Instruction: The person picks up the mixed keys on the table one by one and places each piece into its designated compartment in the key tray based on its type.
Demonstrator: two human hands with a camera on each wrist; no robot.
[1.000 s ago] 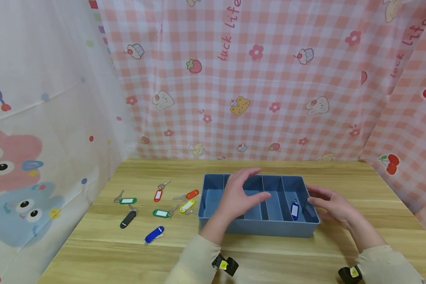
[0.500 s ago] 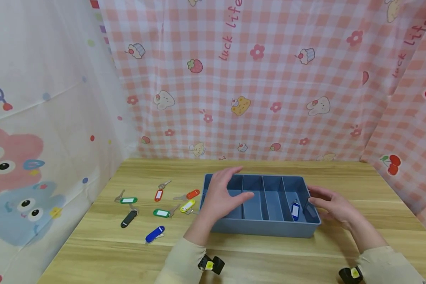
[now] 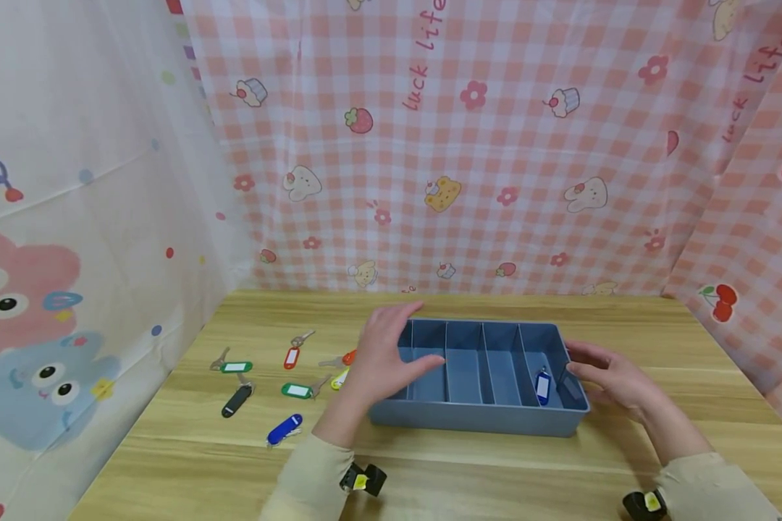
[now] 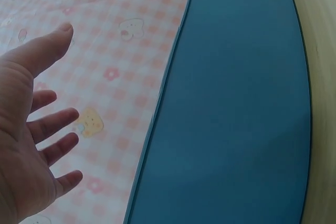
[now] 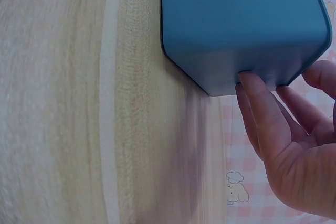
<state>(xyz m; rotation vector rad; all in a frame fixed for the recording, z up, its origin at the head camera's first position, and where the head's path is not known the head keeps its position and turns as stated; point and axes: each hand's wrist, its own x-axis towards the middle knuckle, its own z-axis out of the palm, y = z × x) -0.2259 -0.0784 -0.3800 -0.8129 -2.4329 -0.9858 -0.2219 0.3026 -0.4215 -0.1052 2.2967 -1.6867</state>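
Tray, head view: the tray (image 3: 478,418) stands on the table (image 3: 495,477), its dividers running from near wall to far wall.
Inner blue tag, head view: the inner blue tag (image 3: 543,388) lies in the tray's rightmost compartment.
Left hand, head view: the left hand (image 3: 384,354) is at the tray's left end, thumb well apart from the fingers, holding nothing; whether it touches the rim, I cannot tell.
Right hand, head view: the right hand (image 3: 612,376) is at the tray's right end, thumb at the rim, fingers partly hidden.
Loose tags, head view: left of the tray, the orange tag (image 3: 348,357) and yellow tag (image 3: 339,380) are nearest, both partly covered by the left hand; then the near green tag (image 3: 297,391) and red tag (image 3: 291,357); farther off, the black tag (image 3: 237,400) and far green tag (image 3: 235,367). The loose blue tag (image 3: 284,429) lies left of the tray's near wall.
Cloth, head view: the checked cloth (image 3: 469,145) hangs behind the tray.
Left hand, left wrist view: fingers (image 4: 55,124) spread apart, with cloth visible between them and the tray's wall.
Right hand, right wrist view: fingers (image 5: 265,108) touch the outside of the tray's right end wall, slightly apart; the thumb is by the upper rim.
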